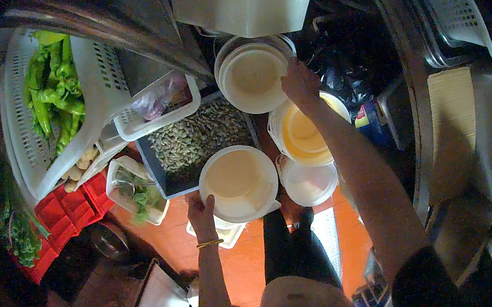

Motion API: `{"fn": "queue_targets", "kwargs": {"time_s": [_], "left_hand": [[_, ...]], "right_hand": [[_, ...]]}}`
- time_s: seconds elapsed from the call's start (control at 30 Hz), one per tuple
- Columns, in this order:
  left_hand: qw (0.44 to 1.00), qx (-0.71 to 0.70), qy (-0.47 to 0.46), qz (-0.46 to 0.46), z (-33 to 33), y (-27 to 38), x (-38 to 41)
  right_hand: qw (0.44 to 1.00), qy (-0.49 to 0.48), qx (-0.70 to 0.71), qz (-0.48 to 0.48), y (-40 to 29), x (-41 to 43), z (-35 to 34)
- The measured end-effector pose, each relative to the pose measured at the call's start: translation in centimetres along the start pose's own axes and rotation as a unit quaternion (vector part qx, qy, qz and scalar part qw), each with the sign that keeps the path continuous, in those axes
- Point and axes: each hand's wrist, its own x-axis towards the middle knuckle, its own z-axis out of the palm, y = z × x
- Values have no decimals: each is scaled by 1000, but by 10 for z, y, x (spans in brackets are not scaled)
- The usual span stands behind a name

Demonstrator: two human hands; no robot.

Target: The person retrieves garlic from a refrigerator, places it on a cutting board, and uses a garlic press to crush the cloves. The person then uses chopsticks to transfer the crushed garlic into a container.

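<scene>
My left hand (202,213) grips the left rim of a round white plastic tub (240,182), tilted so its inside faces me. My right hand (301,83) is on the right rim of another round white tub (255,78), farther forward, which sits in or against a larger bucket (288,43). Below my right forearm stands a white bucket with a yellowish inside (292,136), partly hidden by the arm. Closer to my feet is a smaller white bucket (312,184). Left of these lies a dark rectangular crate (175,180) of small grey-green pieces, possibly shellfish (198,136).
A white perforated basket (102,74) holds green peppers (56,91). Near it are a tub with a purple bag (159,102), potatoes (78,172), a red crate (73,207) and a container of greens (143,198). A white bin (241,4) juts overhead; metal shelving (415,142) stands right.
</scene>
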Motion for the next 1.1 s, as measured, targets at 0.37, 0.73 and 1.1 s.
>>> {"fn": "queue_targets", "kwargs": {"time_s": [0.37,0.73,1.1], "left_hand": [[1000,5,4,-22,0,-10,-5],[999,-9,11,-40,1,-14,-7],[999,43,4,-31,-26,-24,-21]], "right_hand": [[980,-64,-111,-154,-11,16,-21],[971,-4,-98,-220,-39,30,-14],[995,-76,42,50,80,-118,-185]]}}
